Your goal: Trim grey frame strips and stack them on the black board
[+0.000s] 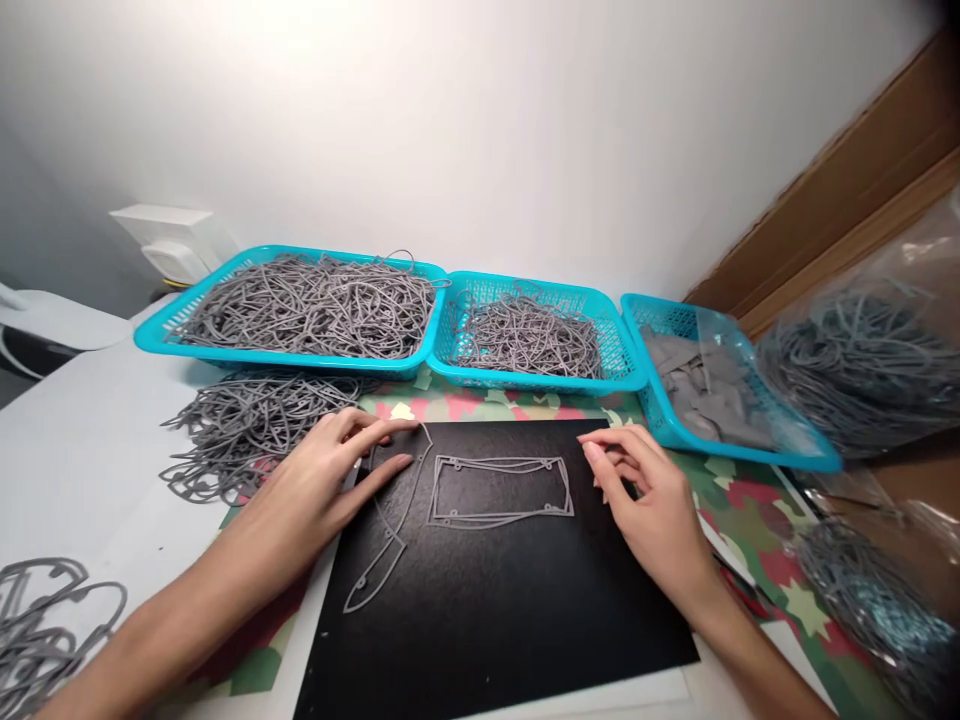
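Note:
Two or more thin grey rectangular gaskets (501, 518) lie overlapped on the black board (510, 610). To their left is a long curved grey gasket (396, 548). My left hand (349, 465) reaches over the board's upper left edge, its thumb and index finger apart, with the fingertips at the upper end of the curved gasket; its other fingers are curled. My right hand (637, 475) is above the board's right edge, thumb and index fingertips brought together. Whether anything small is between them cannot be made out.
Behind the board are blue baskets of grey loops (315, 362) (536, 382) and a blue basket (787, 455) of grey flat pieces. Grey loops (255, 425) pile at left, more (52, 620) lower left. Plastic bags (862, 370) and scissors (742, 585) are at right.

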Action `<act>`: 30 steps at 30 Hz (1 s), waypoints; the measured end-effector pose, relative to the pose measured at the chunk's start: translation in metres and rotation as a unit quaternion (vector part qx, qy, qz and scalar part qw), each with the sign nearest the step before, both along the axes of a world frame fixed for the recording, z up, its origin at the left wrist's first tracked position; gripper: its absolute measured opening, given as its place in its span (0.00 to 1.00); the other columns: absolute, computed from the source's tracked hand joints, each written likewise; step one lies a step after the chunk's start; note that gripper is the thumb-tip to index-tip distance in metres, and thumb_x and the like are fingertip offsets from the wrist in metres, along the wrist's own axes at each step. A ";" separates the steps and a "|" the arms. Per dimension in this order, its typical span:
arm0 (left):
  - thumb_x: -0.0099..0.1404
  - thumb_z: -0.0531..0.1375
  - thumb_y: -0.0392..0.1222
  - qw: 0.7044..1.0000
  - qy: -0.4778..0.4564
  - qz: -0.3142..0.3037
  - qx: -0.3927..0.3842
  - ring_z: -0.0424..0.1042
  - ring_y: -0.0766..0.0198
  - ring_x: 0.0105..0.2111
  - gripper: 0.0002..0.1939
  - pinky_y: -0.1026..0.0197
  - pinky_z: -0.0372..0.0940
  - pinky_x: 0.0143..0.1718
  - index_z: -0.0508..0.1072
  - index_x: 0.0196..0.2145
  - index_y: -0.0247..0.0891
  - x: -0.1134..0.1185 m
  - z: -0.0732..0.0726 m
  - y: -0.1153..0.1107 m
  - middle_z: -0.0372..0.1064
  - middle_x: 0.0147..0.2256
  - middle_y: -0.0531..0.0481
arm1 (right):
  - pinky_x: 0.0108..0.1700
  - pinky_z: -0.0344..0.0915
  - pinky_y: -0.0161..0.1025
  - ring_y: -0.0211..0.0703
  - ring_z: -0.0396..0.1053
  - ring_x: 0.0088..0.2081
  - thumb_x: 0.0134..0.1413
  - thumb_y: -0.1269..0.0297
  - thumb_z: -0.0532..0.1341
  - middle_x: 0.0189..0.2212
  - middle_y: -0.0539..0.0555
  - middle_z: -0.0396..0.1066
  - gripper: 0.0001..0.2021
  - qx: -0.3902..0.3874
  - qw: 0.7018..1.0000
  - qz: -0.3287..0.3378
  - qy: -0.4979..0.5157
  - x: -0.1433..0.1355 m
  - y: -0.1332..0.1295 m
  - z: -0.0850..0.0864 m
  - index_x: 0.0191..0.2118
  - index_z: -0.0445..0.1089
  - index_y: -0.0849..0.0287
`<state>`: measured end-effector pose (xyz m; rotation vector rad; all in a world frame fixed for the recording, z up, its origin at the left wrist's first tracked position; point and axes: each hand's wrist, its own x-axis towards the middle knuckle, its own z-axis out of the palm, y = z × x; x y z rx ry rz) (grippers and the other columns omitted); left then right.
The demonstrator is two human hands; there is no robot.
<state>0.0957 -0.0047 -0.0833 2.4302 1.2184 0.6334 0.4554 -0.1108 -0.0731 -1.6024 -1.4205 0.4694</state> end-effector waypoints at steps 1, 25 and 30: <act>0.88 0.52 0.64 1.000 0.003 -0.005 0.011 0.76 0.47 0.53 0.25 0.47 0.69 0.56 0.75 0.68 0.51 0.001 0.002 -0.001 0.73 0.53 0.46 | 0.39 0.76 0.37 0.40 0.75 0.37 0.80 0.55 0.65 0.44 0.53 0.74 0.11 0.004 1.000 -0.002 -0.008 0.002 -0.001 0.001 0.47 0.81 0.53; 0.88 0.52 0.44 0.989 0.072 -0.023 0.130 0.78 0.48 0.44 0.15 0.48 0.71 0.48 0.74 0.43 0.41 0.039 0.005 -0.004 0.77 0.43 0.44 | 0.37 0.74 0.38 0.43 0.75 0.38 0.81 0.52 0.63 0.45 0.54 0.75 0.13 0.033 0.998 0.010 -0.060 0.005 -0.002 -0.002 0.48 0.81 0.53; 0.89 0.49 0.46 0.990 0.083 -0.006 0.112 0.80 0.49 0.45 0.17 0.50 0.72 0.48 0.75 0.47 0.40 0.042 0.011 -0.002 0.78 0.45 0.43 | 0.37 0.74 0.39 0.44 0.77 0.39 0.81 0.50 0.63 0.46 0.56 0.76 0.14 0.021 0.998 0.020 -0.064 0.002 -0.002 -0.002 0.48 0.80 0.54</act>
